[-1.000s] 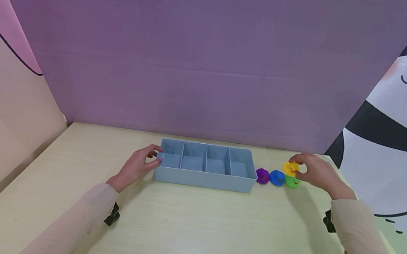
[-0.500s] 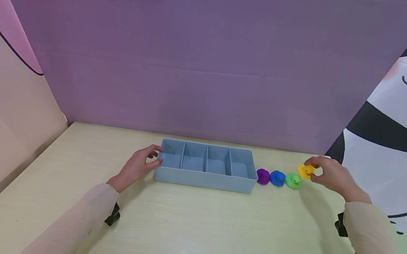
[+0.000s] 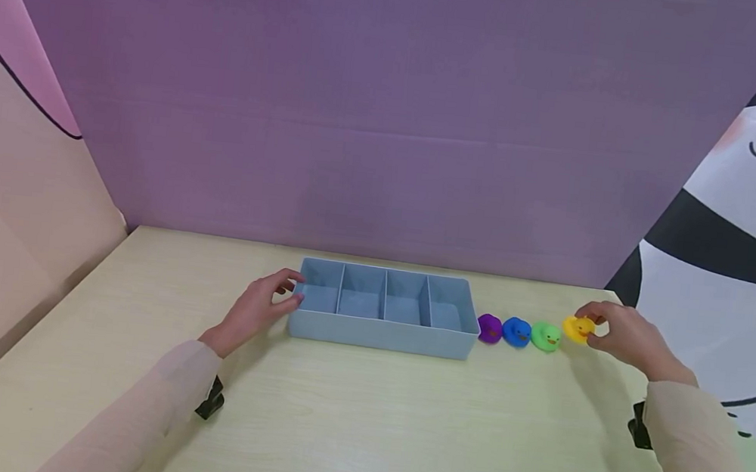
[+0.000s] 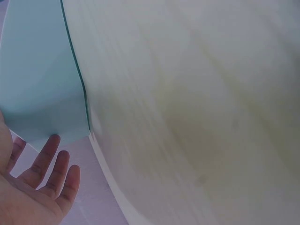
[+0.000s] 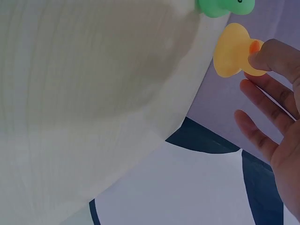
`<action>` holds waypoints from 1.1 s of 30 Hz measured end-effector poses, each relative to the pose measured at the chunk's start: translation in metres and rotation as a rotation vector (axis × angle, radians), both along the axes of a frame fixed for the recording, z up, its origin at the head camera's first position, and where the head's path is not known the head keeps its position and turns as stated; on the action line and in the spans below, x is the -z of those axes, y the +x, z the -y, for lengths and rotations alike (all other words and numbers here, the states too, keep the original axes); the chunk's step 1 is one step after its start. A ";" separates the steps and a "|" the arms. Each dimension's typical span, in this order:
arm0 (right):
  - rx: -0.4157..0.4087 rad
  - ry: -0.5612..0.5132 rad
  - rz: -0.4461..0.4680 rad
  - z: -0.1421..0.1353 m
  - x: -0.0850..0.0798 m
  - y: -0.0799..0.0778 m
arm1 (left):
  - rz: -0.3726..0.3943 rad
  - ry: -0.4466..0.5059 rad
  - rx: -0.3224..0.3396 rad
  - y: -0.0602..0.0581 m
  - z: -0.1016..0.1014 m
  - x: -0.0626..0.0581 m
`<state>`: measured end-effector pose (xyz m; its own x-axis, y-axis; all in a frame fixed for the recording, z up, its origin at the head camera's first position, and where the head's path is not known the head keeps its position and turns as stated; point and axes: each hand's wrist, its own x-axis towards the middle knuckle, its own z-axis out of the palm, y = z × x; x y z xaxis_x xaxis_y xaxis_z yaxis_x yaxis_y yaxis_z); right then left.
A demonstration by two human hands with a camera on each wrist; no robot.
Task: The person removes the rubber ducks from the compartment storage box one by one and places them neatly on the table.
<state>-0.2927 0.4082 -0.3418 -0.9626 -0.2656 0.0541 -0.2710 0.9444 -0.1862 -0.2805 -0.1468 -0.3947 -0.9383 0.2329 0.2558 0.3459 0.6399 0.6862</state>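
Note:
Between thumb and fingers, my right hand (image 3: 629, 339) pinches a yellow rubber duck (image 3: 578, 329) at the right end of a row of ducks. In the right wrist view the thumb lies across the head of the yellow duck (image 5: 229, 51), its wide base facing away from the hand. Left of it sit a green duck (image 3: 546, 337), a blue duck (image 3: 517, 332) and a purple duck (image 3: 489, 329). My left hand (image 3: 253, 311) has its relaxed fingertips at the left end of a blue-grey divided box (image 3: 375, 334), whose compartments hold nothing.
All of this is on a pale wooden table (image 3: 360, 424). Behind its back edge hangs a purple cloth (image 3: 389, 115). A panda-patterned cloth (image 3: 747, 234) borders the right side, a pink and beige one (image 3: 9, 231) the left.
My right hand has carried the yellow duck rightward from behind the green duck, then slightly down to the row's right end. The left hand, box and other ducks have stayed put.

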 end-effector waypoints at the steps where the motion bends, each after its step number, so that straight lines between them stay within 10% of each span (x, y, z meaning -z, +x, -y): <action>1: 0.001 0.000 0.004 -0.001 0.001 0.000 | 0.000 -0.001 0.000 0.000 0.000 0.000; 33: 0.015 -0.015 0.026 -0.008 0.031 -0.005 | 0.018 0.009 0.001 0.001 0.000 -0.001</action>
<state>-0.2976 0.4161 -0.3729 -0.9677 -0.2501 0.0325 -0.2513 0.9455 -0.2069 -0.2799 -0.1467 -0.3939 -0.9424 0.2321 0.2408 0.3344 0.6333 0.6980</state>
